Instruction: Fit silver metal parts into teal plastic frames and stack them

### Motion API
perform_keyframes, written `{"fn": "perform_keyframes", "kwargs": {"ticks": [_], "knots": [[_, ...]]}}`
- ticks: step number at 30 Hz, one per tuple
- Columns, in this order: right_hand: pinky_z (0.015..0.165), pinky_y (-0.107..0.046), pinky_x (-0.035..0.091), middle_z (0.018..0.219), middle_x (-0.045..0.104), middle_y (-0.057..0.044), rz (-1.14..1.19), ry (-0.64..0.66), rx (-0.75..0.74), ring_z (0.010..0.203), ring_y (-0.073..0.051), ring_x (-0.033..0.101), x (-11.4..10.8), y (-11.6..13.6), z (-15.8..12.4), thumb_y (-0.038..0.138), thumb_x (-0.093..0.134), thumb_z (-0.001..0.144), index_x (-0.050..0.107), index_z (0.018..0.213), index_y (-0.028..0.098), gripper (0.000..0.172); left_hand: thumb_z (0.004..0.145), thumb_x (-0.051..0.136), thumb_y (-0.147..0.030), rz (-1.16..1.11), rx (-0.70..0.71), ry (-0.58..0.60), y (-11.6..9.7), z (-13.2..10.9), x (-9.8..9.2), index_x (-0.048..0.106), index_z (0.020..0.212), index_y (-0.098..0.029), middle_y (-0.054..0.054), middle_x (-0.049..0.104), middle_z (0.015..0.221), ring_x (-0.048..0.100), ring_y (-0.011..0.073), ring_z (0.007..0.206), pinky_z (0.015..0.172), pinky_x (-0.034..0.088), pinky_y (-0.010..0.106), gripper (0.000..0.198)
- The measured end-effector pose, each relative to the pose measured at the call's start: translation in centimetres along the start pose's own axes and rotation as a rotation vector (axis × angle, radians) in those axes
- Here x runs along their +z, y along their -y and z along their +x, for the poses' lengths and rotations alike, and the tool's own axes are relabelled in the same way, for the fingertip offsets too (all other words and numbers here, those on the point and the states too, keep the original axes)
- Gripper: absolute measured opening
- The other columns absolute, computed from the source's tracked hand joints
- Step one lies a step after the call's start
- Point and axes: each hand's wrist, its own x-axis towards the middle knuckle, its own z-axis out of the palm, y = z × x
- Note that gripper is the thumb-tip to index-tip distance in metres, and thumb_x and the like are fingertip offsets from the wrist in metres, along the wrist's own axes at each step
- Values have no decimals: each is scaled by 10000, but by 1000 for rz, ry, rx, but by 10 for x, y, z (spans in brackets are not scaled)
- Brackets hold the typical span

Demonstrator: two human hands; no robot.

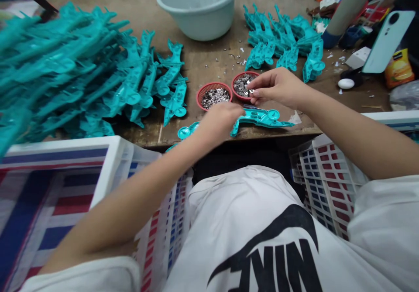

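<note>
My right hand [278, 87] pinches a small shiny metal piece [251, 91] between thumb and forefinger, over the edge of a red basket [234, 82] of small metal bits. Slightly blurred, my left hand [221, 121] is closed above a teal plastic part [262, 117] at the table's front edge. Its fingertips are at the inner end of that part; what they hold is hidden. Another teal rounded end [185, 132] shows left of this hand. Beside the first basket stands a second red basket [198, 100], filled with shinier metal pieces.
A large pile of teal parts [65, 65] covers the table's left side. More teal parts [284, 39] lie at the back right, near a bottle [348, 10] and a phone [388, 43]. A pale basin [203, 19] stands behind. White crates [114, 161] flank my lap.
</note>
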Motion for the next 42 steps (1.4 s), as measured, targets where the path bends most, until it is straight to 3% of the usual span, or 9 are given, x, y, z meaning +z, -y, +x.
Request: {"fn": "perform_keyframes", "kwargs": {"ticks": [3, 6, 9, 12, 14, 17, 23, 31, 42], "knots": [[847, -459, 842, 891, 895, -71, -46, -51, 10, 841, -271, 889, 4, 3, -1, 325, 1128, 935, 907, 1091, 231, 286, 1039, 591, -73, 100, -242, 7, 56, 9, -26, 944, 1118, -185, 185, 946, 1240, 902, 406, 1296, 1232, 681, 524, 379], [843, -454, 828, 886, 895, -77, -117, -83, -1, 825, -270, 879, 12, 10, -7, 373, 1129, 932, 914, 1084, 216, 307, 1051, 660, -149, 32, -313, 12, 73, -2, -35, 963, 1149, -194, 184, 940, 1414, 836, 447, 1505, 1367, 617, 601, 321], [899, -428, 788, 940, 919, -69, -294, -64, -127, 888, -267, 885, 27, 21, -21, 387, 1058, 991, 945, 1081, 221, 220, 1085, 810, -371, -390, -375, -57, 46, -27, -32, 968, 1304, -192, 165, 949, 1403, 888, 411, 1395, 1255, 711, 549, 324], [1006, -418, 737, 1071, 951, -55, -526, 38, -343, 1032, -269, 898, 45, 32, -39, 330, 889, 1116, 968, 1153, 272, 106, 995, 974, -650, -987, -459, -81, 3, -50, -24, 933, 1431, -167, 166, 962, 1298, 934, 351, 1143, 940, 800, 436, 652], [1021, -410, 712, 1144, 955, -58, -614, 111, -435, 1081, -265, 892, 56, 37, -49, 311, 782, 1180, 966, 1226, 297, 190, 933, 1034, -713, -1209, -476, -86, -17, -57, -18, 947, 1338, -166, 152, 963, 1228, 932, 320, 1061, 843, 793, 382, 686], [985, -390, 697, 1192, 946, -76, -658, 160, -474, 1082, -257, 876, 67, 35, -57, 336, 719, 1221, 951, 1280, 299, 243, 909, 1080, -668, -1360, -509, -108, -26, -60, -10, 935, 1149, -161, 117, 949, 1083, 925, 279, 977, 846, 800, 362, 580], [892, -352, 697, 1084, 939, -64, -580, 114, -389, 965, -236, 859, 69, 28, -59, 408, 792, 1185, 952, 1216, 299, 196, 876, 1124, -587, -1492, -558, -122, -19, -59, -3, 892, 1083, -155, 97, 932, 1035, 936, 274, 1003, 962, 830, 413, 532], [786, -303, 693, 1051, 943, -43, -453, 55, -232, 863, -197, 848, 76, 38, -63, 374, 830, 1110, 979, 1143, 293, 173, 926, 1113, -555, -1472, -531, -160, -26, -59, -5, 869, 1021, -163, 90, 915, 974, 946, 295, 983, 932, 844, 434, 471], [757, -272, 666, 997, 927, -45, -482, 81, -341, 826, -170, 826, 73, 34, -59, 324, 788, 1112, 974, 1145, 235, 209, 842, 1161, -589, -1477, -489, -195, -27, -58, -5, 897, 973, -157, 103, 933, 966, 933, 266, 907, 864, 829, 371, 524]]}}
